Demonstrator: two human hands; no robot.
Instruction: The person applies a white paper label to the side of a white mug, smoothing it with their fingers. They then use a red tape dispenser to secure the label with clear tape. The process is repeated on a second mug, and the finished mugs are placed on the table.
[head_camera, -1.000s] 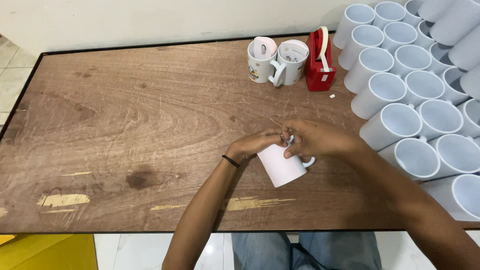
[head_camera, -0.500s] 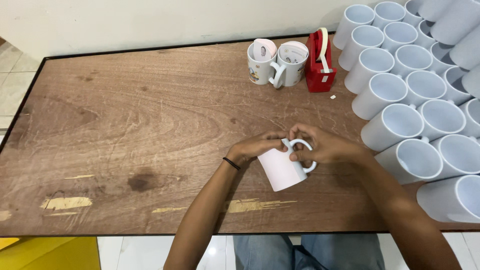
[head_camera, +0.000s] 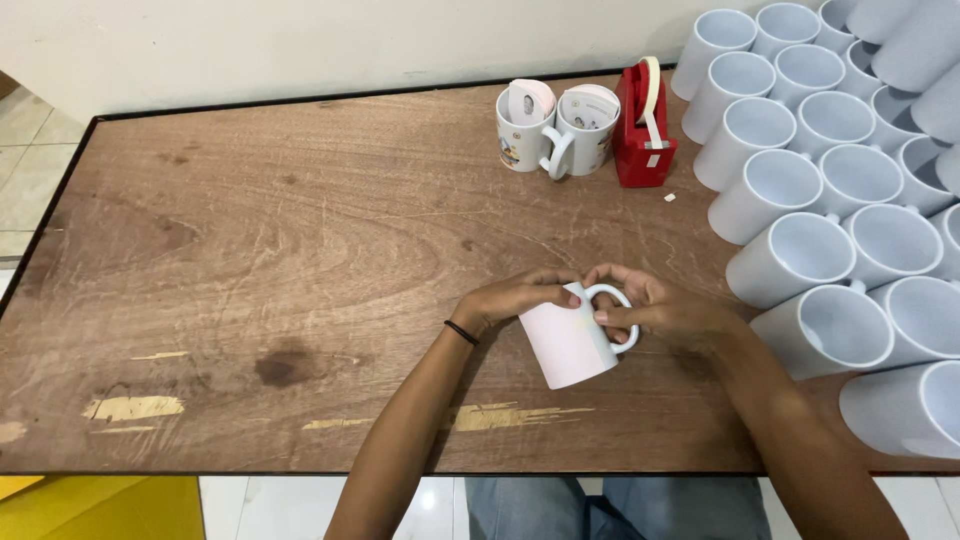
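We find a white mug (head_camera: 572, 345) lying tilted on its side near the front middle of the wooden table (head_camera: 250, 260), its handle turned upward and its mouth away from the camera, with a pale sheet wrapped round its body. The left hand (head_camera: 515, 297) is closed lightly over the upper end of the mug beside the handle, fingers curled onto the wrap, which appears to pin the sheet flat against the curved wall. The right hand (head_camera: 655, 305) comes in from the other side, its fingers hooked about the handle and pressing the mug just below it; held so, the mug cannot roll. Both hands are thus partly closed on the one mug, neither fully clenched. A dark band (head_camera: 460, 332) sits on the left wrist. At the far edge stand two printed mugs (head_camera: 550, 130), upright and touching, each with a paper sheet curled inside, and just beside them a red tape dispenser (head_camera: 640, 130) with a strip hanging from its cutter, placed within reach of the work. A small white scrap (head_camera: 669, 197) lies near the dispenser. Along the right side we note stacked plain white mugs (head_camera: 830, 220) laid on their sides, mouths toward the worker, packed touching in rows.
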